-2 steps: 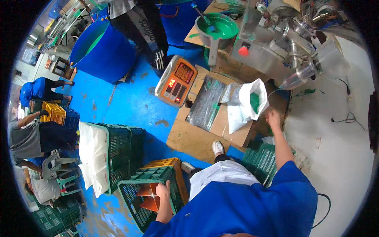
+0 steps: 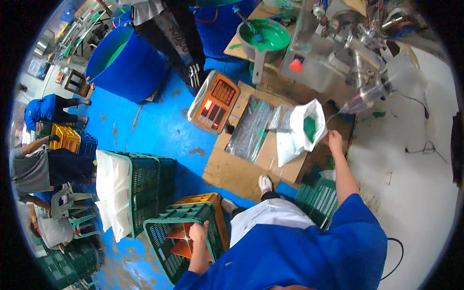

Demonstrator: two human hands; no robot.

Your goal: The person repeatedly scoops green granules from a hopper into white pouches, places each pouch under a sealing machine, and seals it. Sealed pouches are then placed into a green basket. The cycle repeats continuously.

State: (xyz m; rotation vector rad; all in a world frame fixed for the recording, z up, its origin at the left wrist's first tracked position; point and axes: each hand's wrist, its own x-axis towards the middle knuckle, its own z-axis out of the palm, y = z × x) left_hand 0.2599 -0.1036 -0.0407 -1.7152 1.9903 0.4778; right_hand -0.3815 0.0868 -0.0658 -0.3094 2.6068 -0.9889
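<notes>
My left hand (image 2: 198,232) is closed at the edge of a green plastic crate (image 2: 159,221) with orange panels (image 2: 182,237) inside. Out in front, my right hand (image 2: 334,143) has its fingers curled together close to the right side of a white bag (image 2: 288,145). Whether those fingers pinch the bag or something thin is too small to tell. The bag's mouth gapes, and green paste (image 2: 309,128) shows inside. It sits on a plastic-covered platform (image 2: 250,127). Above it, the clear nozzle (image 2: 360,100) of a metal filling machine (image 2: 345,58) points down toward the bag's mouth.
An orange-and-white digital scale (image 2: 213,102) stands left of the platform. Behind are a pot of green paste (image 2: 263,36) and large blue tubs (image 2: 123,67). A person in dark trousers (image 2: 176,41) stands beside them. Stacked green crates (image 2: 152,188) hold white bags (image 2: 113,191); another crate (image 2: 316,198) is by my right.
The whole view has shifted slightly. My right hand is a little closer to the side of the bag; my left hand remains at the crate.
</notes>
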